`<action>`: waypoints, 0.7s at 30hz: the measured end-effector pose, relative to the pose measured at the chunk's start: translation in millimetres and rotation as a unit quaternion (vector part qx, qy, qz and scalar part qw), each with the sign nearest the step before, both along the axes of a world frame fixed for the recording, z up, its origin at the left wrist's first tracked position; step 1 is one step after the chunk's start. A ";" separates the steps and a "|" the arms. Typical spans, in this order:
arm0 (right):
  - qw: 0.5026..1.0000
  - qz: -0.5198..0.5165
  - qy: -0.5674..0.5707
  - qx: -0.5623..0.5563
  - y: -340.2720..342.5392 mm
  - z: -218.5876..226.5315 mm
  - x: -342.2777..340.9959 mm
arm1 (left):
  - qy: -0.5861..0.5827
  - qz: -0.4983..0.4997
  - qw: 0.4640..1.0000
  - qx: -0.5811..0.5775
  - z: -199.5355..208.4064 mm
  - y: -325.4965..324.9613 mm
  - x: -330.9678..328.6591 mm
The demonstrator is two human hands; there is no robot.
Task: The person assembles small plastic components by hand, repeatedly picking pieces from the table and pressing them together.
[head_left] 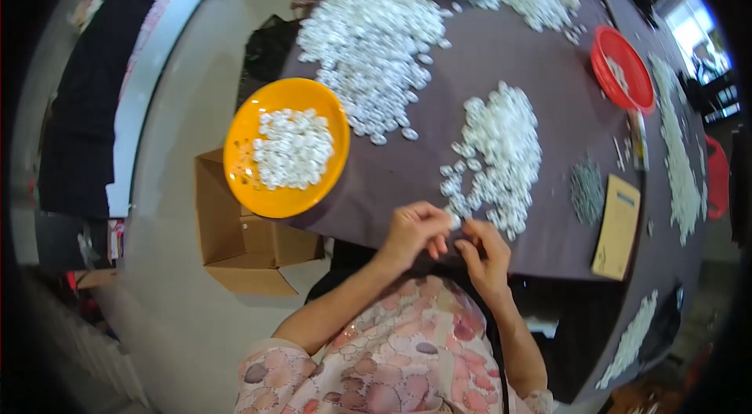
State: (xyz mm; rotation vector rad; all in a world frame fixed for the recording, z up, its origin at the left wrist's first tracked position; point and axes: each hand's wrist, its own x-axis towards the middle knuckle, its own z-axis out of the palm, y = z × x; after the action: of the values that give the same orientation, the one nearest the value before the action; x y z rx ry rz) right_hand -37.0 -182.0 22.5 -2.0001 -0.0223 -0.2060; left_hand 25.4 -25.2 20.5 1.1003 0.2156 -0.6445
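My left hand [413, 234] pinches a small white oval piece [453, 220] between thumb and fingertips, just over the table's near edge. Close beside it on the right, my right hand [487, 256] has its fingers curled together near the same piece; whatever is in them is too small to make out. Right beyond both hands lies a pile of white oval pieces [505, 144], with loose ones scattered along its left side. An orange plate [333, 183] holding more white ovals sits at the table's left edge.
A larger white heap [368, 46] spreads at the far left. To the right are a pile of grey bits [587, 191], a tan notepad [617, 227] and a red basket [638, 89]. An open cardboard box [235, 249] stands on the floor below the plate.
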 end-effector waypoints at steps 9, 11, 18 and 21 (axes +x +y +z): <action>0.997 0.028 -0.017 0.069 20.8 13.2 10.7 | 0.054 -0.013 0.998 -0.034 7.5 12.2 2.4; 0.997 0.027 -0.013 0.076 21.1 9.4 9.2 | 0.059 -0.015 0.998 -0.030 7.8 12.6 -2.8; 0.995 0.015 -0.026 0.100 26.4 3.2 4.6 | 0.072 0.004 0.996 -0.043 12.6 14.5 -8.5; 0.995 0.008 -0.022 0.095 26.3 4.3 3.6 | 0.064 0.006 0.996 -0.053 11.6 13.7 -9.6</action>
State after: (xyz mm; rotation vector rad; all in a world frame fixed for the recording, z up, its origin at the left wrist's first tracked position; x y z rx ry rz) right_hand -33.3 -155.7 26.8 -1.8046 -0.0454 -0.2320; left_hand 15.8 -11.5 32.1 0.9557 0.2949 -0.7096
